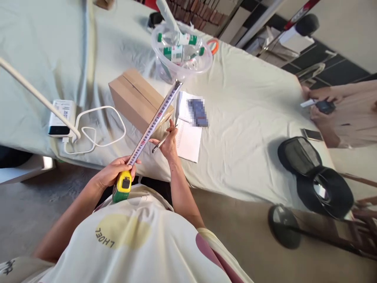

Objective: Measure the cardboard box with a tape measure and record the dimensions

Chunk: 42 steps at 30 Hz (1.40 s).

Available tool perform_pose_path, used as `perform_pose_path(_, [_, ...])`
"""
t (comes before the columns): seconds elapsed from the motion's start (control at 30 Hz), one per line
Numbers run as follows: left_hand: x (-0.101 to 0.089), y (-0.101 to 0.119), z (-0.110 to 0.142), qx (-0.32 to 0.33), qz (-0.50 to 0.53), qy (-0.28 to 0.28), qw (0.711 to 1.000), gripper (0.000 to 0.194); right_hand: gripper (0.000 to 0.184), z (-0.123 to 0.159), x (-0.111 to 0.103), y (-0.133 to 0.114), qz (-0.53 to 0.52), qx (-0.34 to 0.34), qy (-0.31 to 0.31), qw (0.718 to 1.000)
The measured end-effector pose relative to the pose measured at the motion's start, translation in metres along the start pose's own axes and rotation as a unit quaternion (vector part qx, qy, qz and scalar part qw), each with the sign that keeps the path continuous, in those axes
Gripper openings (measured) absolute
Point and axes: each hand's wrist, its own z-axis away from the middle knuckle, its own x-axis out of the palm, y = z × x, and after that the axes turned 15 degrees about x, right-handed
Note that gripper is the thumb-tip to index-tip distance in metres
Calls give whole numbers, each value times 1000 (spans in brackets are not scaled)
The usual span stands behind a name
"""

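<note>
My left hand (110,172) is closed on a tape measure (122,185) with a yellow and green case, its fingers at the blade's root. The extended blade slants up and away, passing over or along the right side of a closed cardboard box (132,98); whether they touch I cannot tell. My right hand (169,146) grips a slim pen (159,145), with some fingers raised, between the box and an open spiral notebook (189,143). A dark, pixelated object (198,112) lies on the notebook's upper page.
A clear plastic basket (206,65) with bottles stands behind the box, beside orange-handled scissors (215,46). Left lie a power bank (60,114) and white cable (118,114). Black cap (326,192) and open black case (299,155) are right, near another person's hands (321,102).
</note>
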Motion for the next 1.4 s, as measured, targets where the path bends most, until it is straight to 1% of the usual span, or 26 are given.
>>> perform_pose_path(0.1, [-3, 3, 14, 4, -8, 48, 999, 32, 81, -9, 11, 0, -10, -6, -12, 1000])
perform_pose_path(0.27, [-8, 7, 26, 10, -9, 87, 996, 29, 71, -15, 16, -3, -55, -26, -10, 998])
perform_pose_path(0.4, [-8, 15, 30, 6, -17, 89, 996, 26, 67, -13, 8, 0, -19, -74, -9, 997])
perform_pose_path(0.47, [-9, 19, 33, -5, -36, 86, 996, 27, 65, -13, 1, 3, -8, -101, -10, 995])
perform_pose_path(0.53, [-12, 21, 37, -10, -59, 83, 995, 26, 65, -16, -8, 6, -4, -112, -15, 994])
perform_pose_path(0.67, [-23, 16, 47, -18, -97, 72, 993, 26, 68, -23, -24, 7, -1, -88, -27, 996])
perform_pose_path(0.8, [-30, 8, 51, -17, -119, 75, 990, 26, 70, -24, -33, 2, -38, -81, -26, 996])
perform_pose_path(0.93, [-25, 7, 49, -15, -132, 86, 987, 26, 72, -22, -35, -1, -66, -82, -23, 994])
perform_pose_path(1.07, [-17, 13, 48, -10, -143, 93, 985, 26, 74, -21, -37, -5, -64, -51, -26, 996])
perform_pose_path(1.17, [-15, 15, 46, -3, -157, 91, 984, 27, 75, -21, -39, -10, -77, -35, -31, 996])
perform_pose_path(1.3, [-20, 14, 40, 14, -162, 60, 985, 28, 75, -15, -48, -15, -89, -14, -35, 995])
perform_pose_path(1.4, [-22, 21, 31, 26, -200, 9, 979, 28, 65, -10, -64, -20, -123, 41, -53, 990])
